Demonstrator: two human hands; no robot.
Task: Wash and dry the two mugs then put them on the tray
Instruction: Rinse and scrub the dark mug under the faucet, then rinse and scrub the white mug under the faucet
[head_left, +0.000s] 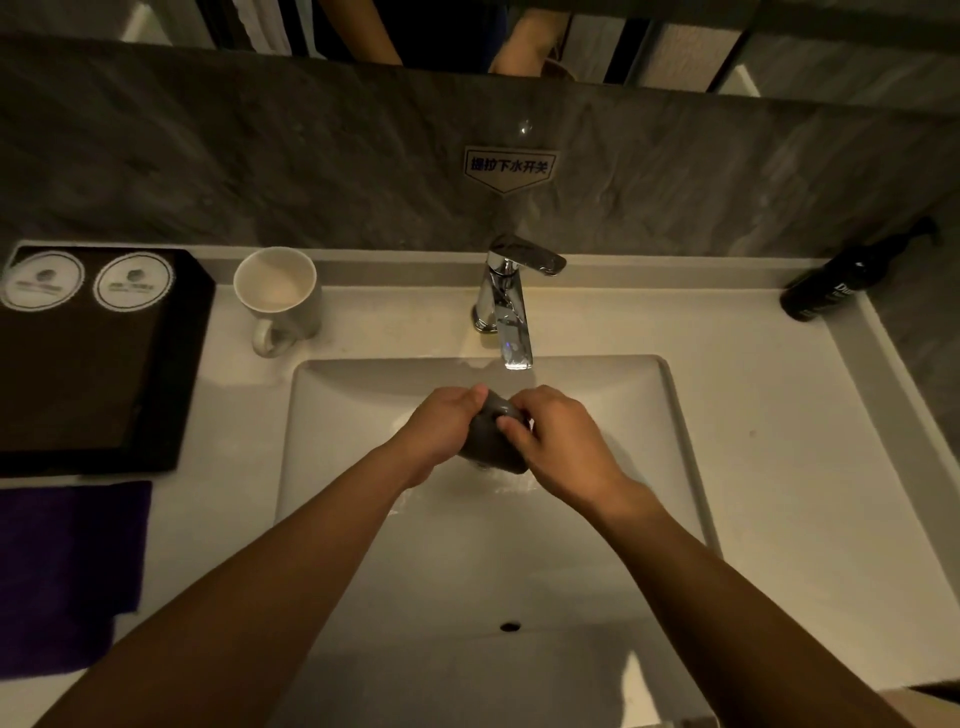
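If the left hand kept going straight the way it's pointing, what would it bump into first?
The left hand points up and to the right, already wrapped around the grey mug. Past that it would probably meet the right hand gripping the other side, then the tap, though depth is unclear.

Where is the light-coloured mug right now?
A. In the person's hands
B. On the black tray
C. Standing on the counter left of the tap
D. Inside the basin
C: the light mug stands upright on the counter, between the black tray and the tap.
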